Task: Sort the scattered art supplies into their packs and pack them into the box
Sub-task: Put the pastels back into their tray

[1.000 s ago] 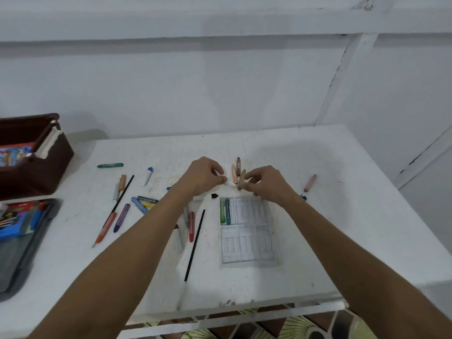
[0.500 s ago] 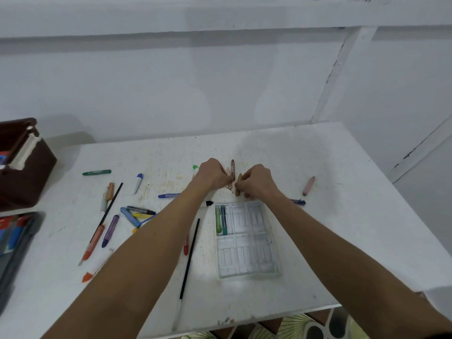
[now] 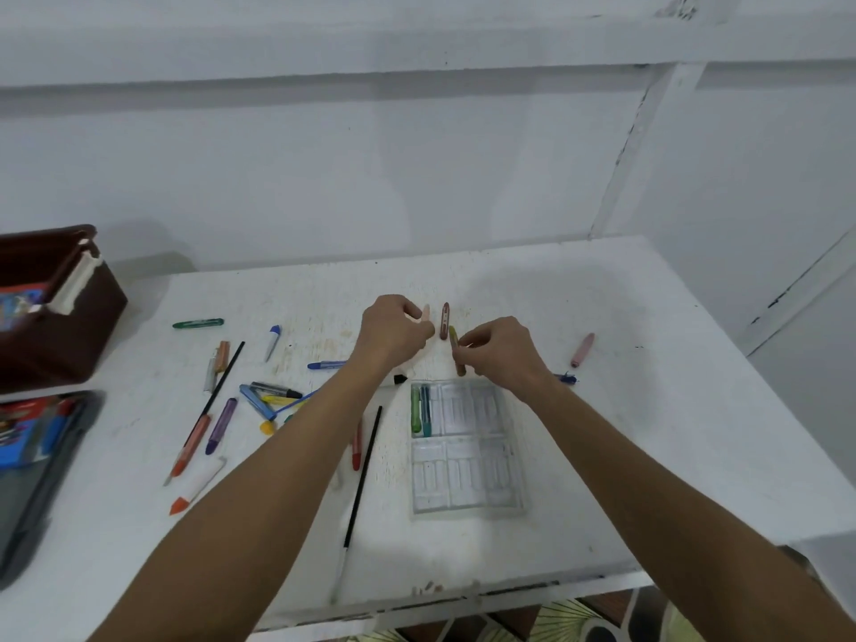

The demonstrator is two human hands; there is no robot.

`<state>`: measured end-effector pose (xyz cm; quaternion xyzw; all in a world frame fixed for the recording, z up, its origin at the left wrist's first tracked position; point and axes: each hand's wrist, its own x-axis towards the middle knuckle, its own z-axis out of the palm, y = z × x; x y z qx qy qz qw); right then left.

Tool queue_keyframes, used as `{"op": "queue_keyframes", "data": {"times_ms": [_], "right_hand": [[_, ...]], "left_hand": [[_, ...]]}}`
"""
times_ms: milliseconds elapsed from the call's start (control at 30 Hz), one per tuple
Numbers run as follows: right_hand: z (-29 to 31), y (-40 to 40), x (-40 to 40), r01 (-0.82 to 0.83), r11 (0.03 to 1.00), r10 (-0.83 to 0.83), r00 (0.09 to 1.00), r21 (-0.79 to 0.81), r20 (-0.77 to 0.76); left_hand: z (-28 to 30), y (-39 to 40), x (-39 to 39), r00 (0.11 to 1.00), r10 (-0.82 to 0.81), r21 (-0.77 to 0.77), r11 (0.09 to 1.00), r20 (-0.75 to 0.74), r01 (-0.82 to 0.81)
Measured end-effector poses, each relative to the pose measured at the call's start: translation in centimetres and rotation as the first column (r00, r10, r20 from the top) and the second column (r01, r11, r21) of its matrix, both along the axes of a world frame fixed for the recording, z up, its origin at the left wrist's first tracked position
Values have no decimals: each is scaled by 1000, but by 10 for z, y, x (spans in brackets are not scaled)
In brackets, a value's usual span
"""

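Clear plastic, ribbed into narrow slots in two rows, makes up the crayon tray [image 3: 465, 449] lying flat on the white table [image 3: 648, 410]. Two crayons sit in the leftmost slots of its far row, a light green crayon [image 3: 415, 409] and beside it a teal crayon [image 3: 425, 411]; the other slots show only bare plastic.

Just beyond the tray's far edge the right hand [image 3: 502, 352] pinches an olive crayon [image 3: 456, 356] between curled fingertips and thumb, the stick pointing away from the person. Beyond the tray's far left corner the left hand [image 3: 393, 329] has its fingers curled round a peach crayon [image 3: 425, 313], whose tip pokes out past the knuckles. A brown crayon [image 3: 444, 321] lies on the table between the two hands.

Left of the tray lie a long black brush [image 3: 363, 472] and a red crayon [image 3: 356, 449], then a loose scatter of more crayons and pens. Right of the tray, well apart, rests a pink crayon [image 3: 582, 349].

Far to the tray's left stands a brown box [image 3: 88, 326] with something printed inside, and nearer the person a grey case [image 3: 32, 479] holding coloured packs.
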<state>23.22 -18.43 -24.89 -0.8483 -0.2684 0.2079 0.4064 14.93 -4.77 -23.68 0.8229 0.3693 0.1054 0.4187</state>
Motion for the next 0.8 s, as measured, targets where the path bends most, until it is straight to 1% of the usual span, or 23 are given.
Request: {"op": "queue_keyframes", "data": {"times_ms": [167, 333, 433, 500, 567, 700, 800], "right_hand": [[-5, -15, -22, -93, 994, 94, 995, -65, 23], [-18, -24, -32, -111, 991, 115, 992, -76, 51], [-24, -25, -37, -128, 990, 131, 989, -55, 67], [-25, -26, -40, -136, 989, 140, 987, -52, 73], [-24, -29, -41, -168, 984, 172, 982, -65, 75], [-19, -33, -40, -250, 961, 262, 959, -113, 105], [-18, -33, -41, -257, 959, 271, 954, -120, 125]], "left_hand": [[-4, -17, -37, 995, -55, -103, 994, -84, 46], [-14, -34, -54, 992, -114, -165, 981, -62, 103], [-17, -41, -58, 982, -164, -74, 985, -96, 158], [-19, -43, -58, 978, -187, -13, 982, -92, 186], [-20, -43, -59, 976, -201, 21, 979, -88, 204], [-22, -42, -62, 960, -250, 72, 963, -129, 261], [-21, -42, -61, 944, -284, 158, 937, -169, 311]]}}
